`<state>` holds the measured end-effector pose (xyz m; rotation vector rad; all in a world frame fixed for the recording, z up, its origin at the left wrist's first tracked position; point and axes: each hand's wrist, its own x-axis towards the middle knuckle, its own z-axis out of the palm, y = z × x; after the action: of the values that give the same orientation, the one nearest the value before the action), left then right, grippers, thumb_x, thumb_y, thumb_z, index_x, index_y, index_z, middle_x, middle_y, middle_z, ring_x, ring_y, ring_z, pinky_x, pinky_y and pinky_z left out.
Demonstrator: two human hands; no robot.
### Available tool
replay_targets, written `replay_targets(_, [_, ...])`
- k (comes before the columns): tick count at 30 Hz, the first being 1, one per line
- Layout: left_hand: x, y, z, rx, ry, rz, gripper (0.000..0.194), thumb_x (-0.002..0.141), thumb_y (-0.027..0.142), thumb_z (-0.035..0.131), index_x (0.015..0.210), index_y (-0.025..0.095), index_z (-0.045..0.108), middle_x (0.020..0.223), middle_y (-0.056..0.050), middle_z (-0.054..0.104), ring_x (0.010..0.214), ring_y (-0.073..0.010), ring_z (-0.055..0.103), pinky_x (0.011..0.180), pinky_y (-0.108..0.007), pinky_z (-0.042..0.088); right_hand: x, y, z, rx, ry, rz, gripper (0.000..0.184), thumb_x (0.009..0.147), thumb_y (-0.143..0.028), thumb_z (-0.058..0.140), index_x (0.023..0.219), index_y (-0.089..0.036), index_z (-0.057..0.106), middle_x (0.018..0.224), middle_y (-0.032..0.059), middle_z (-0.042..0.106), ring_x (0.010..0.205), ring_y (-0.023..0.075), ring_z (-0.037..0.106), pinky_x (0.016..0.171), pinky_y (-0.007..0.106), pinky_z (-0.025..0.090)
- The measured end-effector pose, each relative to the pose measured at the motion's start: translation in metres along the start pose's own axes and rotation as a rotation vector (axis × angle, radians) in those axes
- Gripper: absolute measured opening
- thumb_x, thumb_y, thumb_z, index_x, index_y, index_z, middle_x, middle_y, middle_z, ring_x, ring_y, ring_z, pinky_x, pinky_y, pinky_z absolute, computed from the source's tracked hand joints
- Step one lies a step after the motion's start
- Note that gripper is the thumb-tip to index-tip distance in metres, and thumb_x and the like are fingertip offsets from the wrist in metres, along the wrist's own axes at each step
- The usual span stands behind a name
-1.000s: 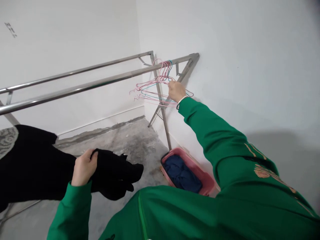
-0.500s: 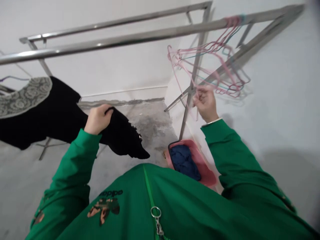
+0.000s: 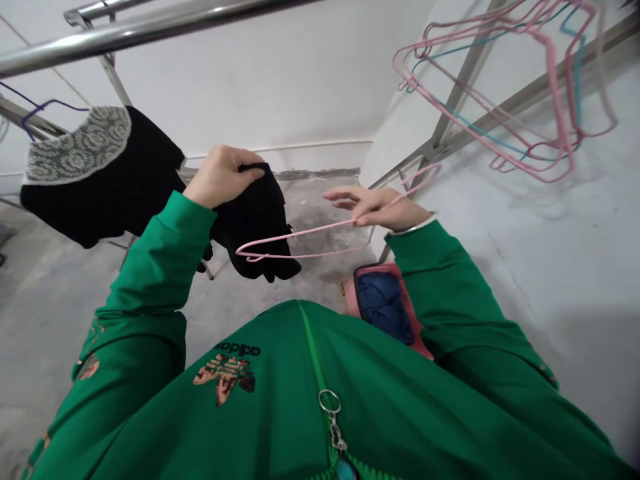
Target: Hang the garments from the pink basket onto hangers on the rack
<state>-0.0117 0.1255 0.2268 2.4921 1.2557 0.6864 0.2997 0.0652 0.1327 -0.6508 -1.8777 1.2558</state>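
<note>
My left hand (image 3: 220,175) is closed on a black garment (image 3: 257,223) that hangs down from its grip. My right hand (image 3: 380,207) holds a thin pink hanger (image 3: 300,233) between thumb and fingers, with the other fingers stretched out. The hanger lies nearly flat and reaches leftward in front of the black garment. Both arms wear green sleeves.
A steel drying rack (image 3: 150,27) crosses the top. A black dress with a lace collar (image 3: 95,173) hangs at the left. Several pink and teal hangers (image 3: 505,87) dangle at the upper right. A pink basket (image 3: 400,313) with blue cloth stands on the concrete floor by the wall.
My right hand has pulled one pink hanger off the bunch on the rail and brought it down toward the black garment. My left hand has raised the garment.
</note>
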Motion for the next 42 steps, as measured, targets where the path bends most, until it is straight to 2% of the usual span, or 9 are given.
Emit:
replay_targets(4, [0.002,0.019,-0.005,-0.023,-0.084,0.103,0.023,0.081,0.029,0.058,0.093,0.016,0.072,0.093,-0.003,0.072,0.089,-0.0200,0.065,0.086,-0.031,0.053,0.055,0.001,0.034,-0.179,-0.165,-0.039,0.027,0.075,-0.047,0.073,0.081,-0.021,0.075,0.148,0.0032,0.041,0.139,0.0268,0.033,0.115,0.043,0.027])
replay_targets(8, [0.001,0.013,-0.012,0.083,-0.159,0.229,0.023,0.082,0.029,0.057,0.092,0.016,0.072,0.087,-0.006,0.068,0.086,-0.0202,0.063,0.084,-0.033,0.052,0.084,0.008,0.050,-0.300,-0.246,-0.026,0.029,0.078,-0.046,0.069,0.085,-0.018,0.075,0.117,0.0073,0.061,0.116,0.0232,0.051,0.105,0.038,0.037])
replay_targets(13, [-0.007,-0.036,-0.007,0.206,-0.137,0.162,0.022,0.081,0.017,0.049,0.094,0.018,0.066,0.106,-0.008,0.058,0.104,-0.0245,0.059,0.092,-0.040,0.048,0.083,-0.004,0.044,-0.285,-0.196,0.032,0.027,0.081,-0.043,0.065,0.077,-0.017,0.070,0.077,0.0022,0.062,0.077,0.0139,0.054,0.077,0.029,0.042])
replay_targets(19, [-0.012,-0.086,0.026,0.433,-0.071,-0.054,0.038,0.072,0.003,0.052,0.106,0.018,0.052,0.126,-0.014,0.047,0.126,-0.0354,0.042,0.097,-0.050,0.044,0.084,-0.040,0.039,-0.270,-0.205,0.155,0.023,0.079,-0.039,0.068,0.072,-0.016,0.067,0.071,0.0005,0.062,0.069,0.0106,0.051,0.068,0.025,0.038])
replay_targets(22, [-0.011,-0.100,0.033,0.424,-0.044,-0.199,0.049,0.070,0.000,0.052,0.115,0.017,0.048,0.128,-0.018,0.043,0.122,-0.0375,0.046,0.091,-0.050,0.046,0.082,-0.049,0.034,-0.315,-0.161,0.215,0.023,0.078,-0.039,0.069,0.071,-0.017,0.068,0.072,0.0007,0.063,0.069,0.0109,0.052,0.067,0.025,0.038])
replay_targets(30, [-0.006,-0.096,0.022,0.316,-0.033,-0.203,0.046,0.068,0.005,0.057,0.111,0.016,0.045,0.108,-0.010,0.052,0.104,-0.0249,0.056,0.086,-0.040,0.046,0.066,-0.040,0.008,-0.417,0.053,0.352,0.019,0.073,-0.035,0.075,0.069,-0.016,0.070,0.065,-0.0003,0.062,0.065,0.0107,0.053,0.064,0.026,0.038])
replay_targets(33, [-0.001,-0.088,0.021,0.243,0.014,-0.197,0.039,0.068,0.004,0.057,0.103,0.019,0.045,0.087,-0.003,0.054,0.089,-0.0193,0.057,0.077,-0.036,0.046,0.063,-0.037,0.002,-0.412,0.105,0.342,0.020,0.073,-0.036,0.076,0.071,-0.016,0.071,0.067,0.0004,0.064,0.066,0.0113,0.053,0.065,0.027,0.039])
replay_targets(36, [0.003,-0.087,0.024,0.138,0.011,-0.185,0.034,0.071,0.005,0.055,0.101,0.019,0.046,0.089,-0.002,0.056,0.087,-0.0145,0.056,0.076,-0.031,0.047,0.061,-0.035,-0.002,-0.419,0.095,0.307,0.022,0.072,-0.038,0.075,0.072,-0.017,0.072,0.069,0.0011,0.066,0.067,0.0123,0.054,0.066,0.027,0.039])
replay_targets(42, [0.007,-0.103,0.032,0.128,-0.075,-0.096,0.030,0.067,0.009,0.058,0.094,0.020,0.051,0.100,-0.008,0.058,0.091,-0.0208,0.059,0.080,-0.036,0.049,0.061,-0.025,-0.005,-0.433,0.099,0.275,0.026,0.071,-0.043,0.075,0.072,-0.018,0.072,0.069,0.0008,0.066,0.069,0.0130,0.055,0.066,0.027,0.041])
